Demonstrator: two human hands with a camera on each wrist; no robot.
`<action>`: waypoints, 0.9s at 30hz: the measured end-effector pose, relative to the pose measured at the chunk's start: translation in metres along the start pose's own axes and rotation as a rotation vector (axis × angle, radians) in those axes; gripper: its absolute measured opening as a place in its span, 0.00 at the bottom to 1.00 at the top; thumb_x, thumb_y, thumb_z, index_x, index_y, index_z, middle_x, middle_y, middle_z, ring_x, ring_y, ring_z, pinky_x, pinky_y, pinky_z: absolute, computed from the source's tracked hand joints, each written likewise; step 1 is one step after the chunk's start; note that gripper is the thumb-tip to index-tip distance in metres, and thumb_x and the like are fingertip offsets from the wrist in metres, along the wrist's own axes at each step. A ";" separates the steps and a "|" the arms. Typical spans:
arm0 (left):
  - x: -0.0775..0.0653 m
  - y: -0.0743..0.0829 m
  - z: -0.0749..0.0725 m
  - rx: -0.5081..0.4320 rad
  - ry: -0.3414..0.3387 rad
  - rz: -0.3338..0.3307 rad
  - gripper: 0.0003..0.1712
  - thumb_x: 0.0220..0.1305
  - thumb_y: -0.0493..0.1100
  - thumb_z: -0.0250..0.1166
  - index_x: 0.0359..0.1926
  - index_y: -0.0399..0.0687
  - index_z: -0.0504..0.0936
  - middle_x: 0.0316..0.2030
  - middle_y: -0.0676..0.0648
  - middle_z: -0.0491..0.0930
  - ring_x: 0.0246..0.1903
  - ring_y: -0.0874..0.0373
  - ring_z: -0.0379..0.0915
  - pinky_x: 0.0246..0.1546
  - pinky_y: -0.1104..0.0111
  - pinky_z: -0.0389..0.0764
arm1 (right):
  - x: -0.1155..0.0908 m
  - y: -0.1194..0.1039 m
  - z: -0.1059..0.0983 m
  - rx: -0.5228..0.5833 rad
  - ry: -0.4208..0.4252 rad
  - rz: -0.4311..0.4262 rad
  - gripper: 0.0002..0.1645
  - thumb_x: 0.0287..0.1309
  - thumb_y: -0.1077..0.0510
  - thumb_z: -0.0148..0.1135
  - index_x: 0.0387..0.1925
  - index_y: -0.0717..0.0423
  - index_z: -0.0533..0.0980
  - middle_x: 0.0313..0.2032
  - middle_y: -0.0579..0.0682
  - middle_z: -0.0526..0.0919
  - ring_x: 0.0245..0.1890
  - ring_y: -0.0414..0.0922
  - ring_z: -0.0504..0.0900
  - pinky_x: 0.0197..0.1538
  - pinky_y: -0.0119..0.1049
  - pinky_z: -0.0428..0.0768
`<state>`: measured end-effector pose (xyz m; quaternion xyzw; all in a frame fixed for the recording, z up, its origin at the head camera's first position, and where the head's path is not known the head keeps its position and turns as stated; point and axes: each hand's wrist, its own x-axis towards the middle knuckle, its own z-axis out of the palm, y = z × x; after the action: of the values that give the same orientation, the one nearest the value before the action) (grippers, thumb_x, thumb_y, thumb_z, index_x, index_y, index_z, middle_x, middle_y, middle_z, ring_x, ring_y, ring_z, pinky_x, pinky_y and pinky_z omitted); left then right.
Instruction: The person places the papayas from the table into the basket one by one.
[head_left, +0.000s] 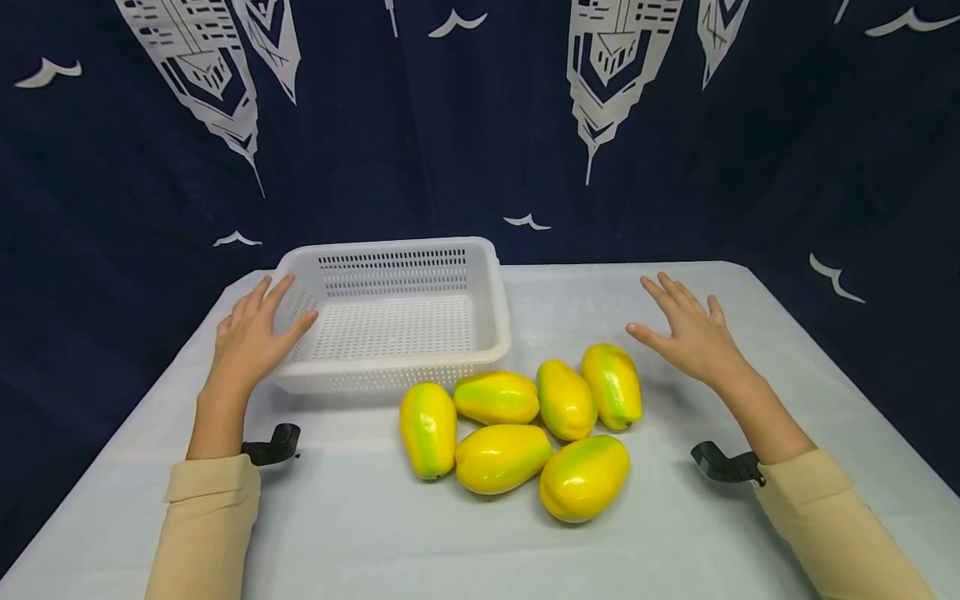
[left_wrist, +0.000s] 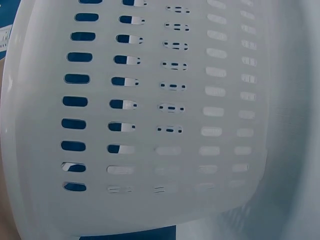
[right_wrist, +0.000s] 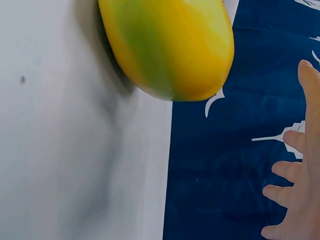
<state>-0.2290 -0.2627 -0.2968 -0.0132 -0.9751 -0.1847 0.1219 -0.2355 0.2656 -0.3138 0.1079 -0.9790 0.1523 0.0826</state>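
Observation:
A white perforated plastic basket [head_left: 390,367] stands at the back left of the table, with nothing inside it. My left hand [head_left: 251,337] is at its left end, fingers spread by the rim; whether they touch it I cannot tell. The left wrist view is filled by the slotted basket wall [left_wrist: 195,115]. Several glossy yellow-green papaya-like fruits [head_left: 502,458] lie grouped in front of the basket and to its right. To the right of them, my right hand [head_left: 693,337] hovers with fingers spread, holding nothing. One fruit [right_wrist: 170,47] shows close up in the right wrist view beside that hand.
A white cloth covers the table [head_left: 360,533]. Behind it hangs a dark blue curtain [head_left: 420,150] with white printed shapes. A black wrist camera mount juts inward from each forearm, the left [head_left: 273,447] and the right [head_left: 723,464], low over the table.

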 end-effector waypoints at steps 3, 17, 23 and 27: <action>0.000 -0.001 0.000 -0.011 0.022 -0.006 0.43 0.59 0.70 0.42 0.70 0.60 0.45 0.70 0.38 0.41 0.66 0.34 0.39 0.56 0.37 0.43 | -0.001 -0.001 0.001 0.002 0.010 -0.010 0.48 0.57 0.32 0.45 0.70 0.48 0.43 0.70 0.59 0.42 0.68 0.62 0.44 0.60 0.66 0.34; -0.002 -0.011 0.005 -0.122 0.131 -0.051 0.36 0.62 0.64 0.45 0.66 0.50 0.58 0.68 0.39 0.51 0.65 0.37 0.48 0.53 0.39 0.50 | -0.011 -0.003 0.012 0.018 0.076 -0.066 0.45 0.57 0.33 0.47 0.69 0.48 0.48 0.69 0.60 0.48 0.66 0.64 0.51 0.60 0.67 0.40; -0.004 -0.015 0.007 -0.157 0.167 -0.075 0.32 0.63 0.60 0.48 0.63 0.49 0.63 0.66 0.39 0.55 0.63 0.37 0.51 0.52 0.38 0.53 | -0.015 -0.005 0.020 0.025 0.074 -0.070 0.45 0.57 0.35 0.49 0.69 0.49 0.49 0.68 0.61 0.50 0.65 0.65 0.53 0.60 0.67 0.42; -0.005 -0.018 0.008 -0.198 0.164 -0.094 0.30 0.63 0.58 0.48 0.62 0.49 0.65 0.66 0.39 0.55 0.64 0.36 0.51 0.52 0.36 0.52 | -0.018 -0.006 0.024 0.036 0.060 -0.069 0.44 0.57 0.35 0.49 0.69 0.48 0.50 0.68 0.61 0.50 0.65 0.64 0.53 0.60 0.67 0.42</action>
<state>-0.2276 -0.2766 -0.3112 0.0357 -0.9385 -0.2858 0.1904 -0.2202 0.2557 -0.3379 0.1385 -0.9688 0.1700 0.1151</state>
